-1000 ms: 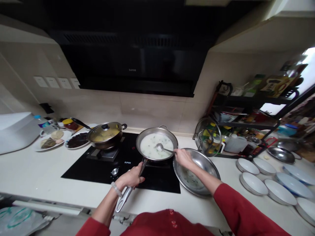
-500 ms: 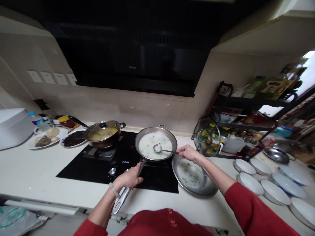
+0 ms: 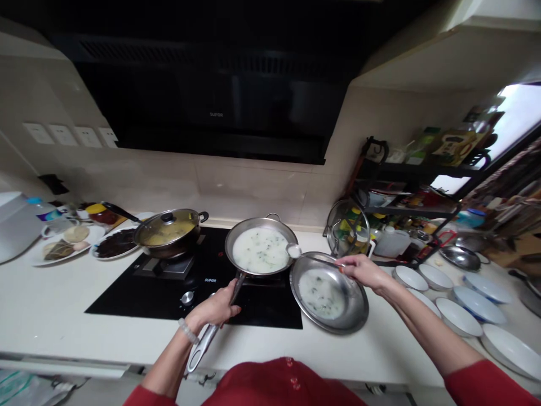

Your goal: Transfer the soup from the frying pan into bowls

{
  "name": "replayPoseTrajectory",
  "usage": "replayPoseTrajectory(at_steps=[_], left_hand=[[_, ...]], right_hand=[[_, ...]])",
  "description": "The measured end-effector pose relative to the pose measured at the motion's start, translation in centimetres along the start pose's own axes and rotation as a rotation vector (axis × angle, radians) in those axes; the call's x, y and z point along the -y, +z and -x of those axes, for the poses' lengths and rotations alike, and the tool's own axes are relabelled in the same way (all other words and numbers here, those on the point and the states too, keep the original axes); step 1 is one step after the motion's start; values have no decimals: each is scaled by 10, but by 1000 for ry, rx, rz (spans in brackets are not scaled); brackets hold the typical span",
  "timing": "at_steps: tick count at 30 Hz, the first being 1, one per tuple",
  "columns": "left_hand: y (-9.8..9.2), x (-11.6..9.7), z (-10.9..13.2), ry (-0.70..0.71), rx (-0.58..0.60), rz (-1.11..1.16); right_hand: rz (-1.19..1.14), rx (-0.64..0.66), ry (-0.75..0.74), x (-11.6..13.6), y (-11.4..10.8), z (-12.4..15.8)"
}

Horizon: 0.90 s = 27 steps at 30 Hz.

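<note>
My left hand (image 3: 217, 306) is wrapped round the long metal handle of a wok (image 3: 231, 241) on the right side of the stove. White soup with green bits (image 3: 260, 251) fills much of the wok. My right hand (image 3: 364, 272) grips the handle of a ladle (image 3: 293, 251), whose bowl, with white liquid in it, hangs at the wok's right rim. Under the ladle's handle stands a wide steel basin (image 3: 355, 310) with a shallow pool of the same white soup.
A lidded pan (image 3: 169, 230) sits on the left of the black stove (image 3: 127, 290). Plates of food, one a dark dish (image 3: 116, 243), stand at the left. Several white bowls (image 3: 459, 316) are at the right, near a glass lid (image 3: 349, 228) and a spice rack (image 3: 416, 211). A range hood (image 3: 211, 118) hangs above.
My right hand has moved the ladle to the right, from over the soup's middle to the wok's right rim. My left hand keeps its grip. The view has shifted slightly.
</note>
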<state>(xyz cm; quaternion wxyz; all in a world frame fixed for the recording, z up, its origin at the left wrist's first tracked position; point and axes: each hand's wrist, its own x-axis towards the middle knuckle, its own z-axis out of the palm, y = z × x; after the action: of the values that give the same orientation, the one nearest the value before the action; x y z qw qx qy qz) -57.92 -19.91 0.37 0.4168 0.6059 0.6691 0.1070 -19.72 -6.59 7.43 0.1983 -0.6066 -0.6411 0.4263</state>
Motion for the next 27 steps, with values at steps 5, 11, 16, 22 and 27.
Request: replayPoseTrajectory(at_steps=[5,11,16,22,27], left_hand=[[0,-2,-1,-13,8,-11],[-2,-8,2,-31,-9,-62],[-2,-8,3,-40,14,-36],[-2,-5,0,-20,17,-12],[0,-2,-1,-2,13,0]], right_hand=[[264,-118,-95,-55,-16,21],[966,-247,-116,-106,24,56],[1220,-284,-151,-116,38,68],[797,-453,-183,-76,23,42],[802,-357,-282,-16,46,17]])
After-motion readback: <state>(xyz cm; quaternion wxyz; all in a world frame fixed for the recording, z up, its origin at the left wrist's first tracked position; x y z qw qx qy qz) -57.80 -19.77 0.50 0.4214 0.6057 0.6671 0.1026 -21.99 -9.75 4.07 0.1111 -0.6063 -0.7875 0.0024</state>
